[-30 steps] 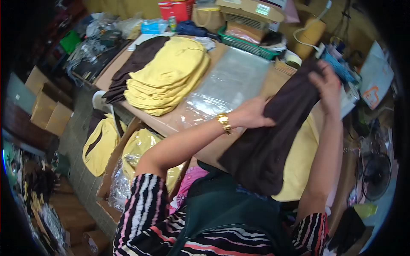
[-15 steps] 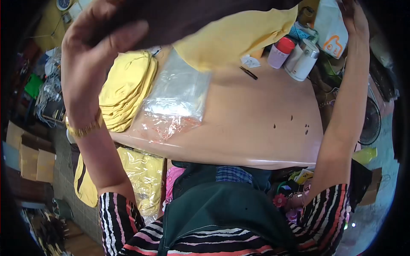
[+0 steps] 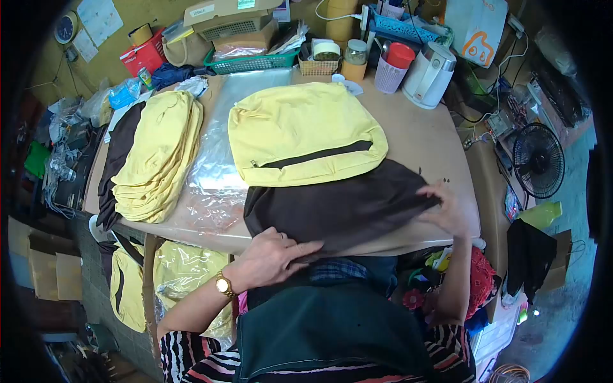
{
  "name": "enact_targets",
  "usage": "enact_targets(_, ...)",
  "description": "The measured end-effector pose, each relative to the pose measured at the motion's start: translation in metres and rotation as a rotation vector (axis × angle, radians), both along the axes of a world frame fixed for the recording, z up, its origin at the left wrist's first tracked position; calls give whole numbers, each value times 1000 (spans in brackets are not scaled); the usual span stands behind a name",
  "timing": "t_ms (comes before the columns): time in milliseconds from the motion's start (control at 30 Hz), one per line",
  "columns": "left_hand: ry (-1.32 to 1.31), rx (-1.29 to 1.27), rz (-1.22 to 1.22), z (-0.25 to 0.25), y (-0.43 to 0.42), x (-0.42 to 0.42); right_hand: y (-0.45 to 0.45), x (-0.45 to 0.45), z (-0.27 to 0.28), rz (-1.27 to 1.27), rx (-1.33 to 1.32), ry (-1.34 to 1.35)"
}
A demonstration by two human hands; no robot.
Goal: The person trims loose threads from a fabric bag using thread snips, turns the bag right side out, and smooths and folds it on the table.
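A yellow and dark brown cloth piece lies spread on the table. Its yellow part (image 3: 306, 127), with a dark zip slit, is at the back; its dark brown part (image 3: 332, 204) reaches the front edge. My left hand (image 3: 268, 256), with a gold watch, rests at the brown part's front left edge, index finger stretched out. My right hand (image 3: 444, 209) pinches the brown part's right corner. To the left are clear plastic bags (image 3: 220, 153) and a stack of yellow pieces (image 3: 159, 156) with brown parts.
Behind stand a green basket (image 3: 252, 62), a jar (image 3: 355, 57), a cup with a red lid (image 3: 391, 70) and a white kettle (image 3: 429, 75). A fan (image 3: 538, 159) is at the right. A box (image 3: 149, 287) with bagged yellow pieces stands below the table's front left.
The cloth piece, held raised in both hands before, now lies flat on the table. Both hands have come down to its front edge and right corner.
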State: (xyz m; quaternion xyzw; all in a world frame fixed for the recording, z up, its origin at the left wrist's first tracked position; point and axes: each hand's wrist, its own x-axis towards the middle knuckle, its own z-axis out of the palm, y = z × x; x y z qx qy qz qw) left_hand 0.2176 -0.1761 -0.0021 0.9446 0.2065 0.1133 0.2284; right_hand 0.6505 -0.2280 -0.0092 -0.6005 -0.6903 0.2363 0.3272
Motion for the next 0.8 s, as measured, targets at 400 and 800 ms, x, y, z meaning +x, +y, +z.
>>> enact_targets(400, -624, -540, 98, -22, -14, 100, -18, -159, -32, 179, 103, 397)
enact_targets(800, 69, -615, 170, -58, 95, 101, -25, -156, -80, -295, 206, 771)
